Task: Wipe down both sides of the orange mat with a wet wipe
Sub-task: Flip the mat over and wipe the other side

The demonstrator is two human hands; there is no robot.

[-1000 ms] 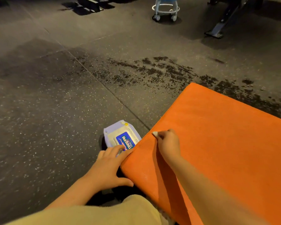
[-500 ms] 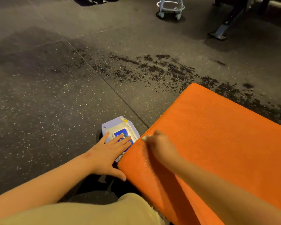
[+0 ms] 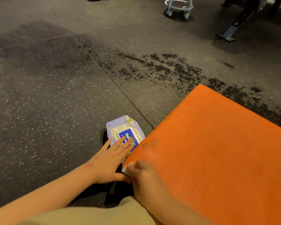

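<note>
The orange mat [image 3: 217, 151] lies on the dark floor and fills the lower right. My right hand [image 3: 146, 179] sits at the mat's near left edge and grips a small white wet wipe [image 3: 127, 167], of which only a corner shows. A damp, shiny patch marks the mat just above that hand. My left hand [image 3: 110, 161] lies flat with straight fingers on a pale purple wet wipe pack [image 3: 123, 129] that rests on the floor beside the mat's left edge.
Speckled dark rubber floor [image 3: 47, 103] spreads left and ahead, with dark flaky marks [image 3: 161, 69] beyond the mat. A white wheeled stand [image 3: 178, 7] and a dark metal frame foot [image 3: 230, 31] are at the far top. My beige trouser leg [image 3: 96, 215] is at the bottom.
My right hand slid with the wipe down the mat's left edge towards me. My left hand moved off the mat's edge onto the wipe pack.
</note>
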